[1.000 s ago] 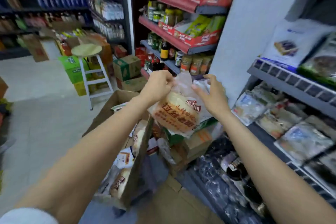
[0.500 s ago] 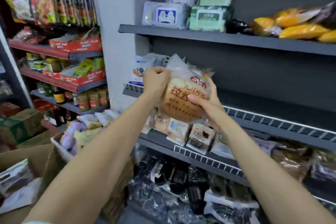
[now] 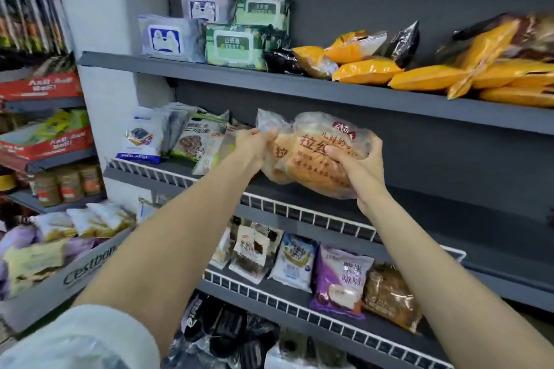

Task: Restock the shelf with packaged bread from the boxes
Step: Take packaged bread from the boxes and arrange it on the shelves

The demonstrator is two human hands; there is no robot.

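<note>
A clear bag of golden bread with red Chinese print is held over the middle grey shelf, just past its white wire front rail. My left hand grips the bag's left end. My right hand holds its right side, thumb on the front. There appear to be two bags pressed together. Other bread packs stand on the same shelf to the left.
The top shelf holds wipe packs and orange bags. The lower shelf carries several bread packs. A white box of packaged goods sits at lower left. Red shelves with jars stand further left.
My view turned from the boxes on the floor up to the grey shelves. Both hands carried the bread bag up and forward, over the middle shelf's rail.
</note>
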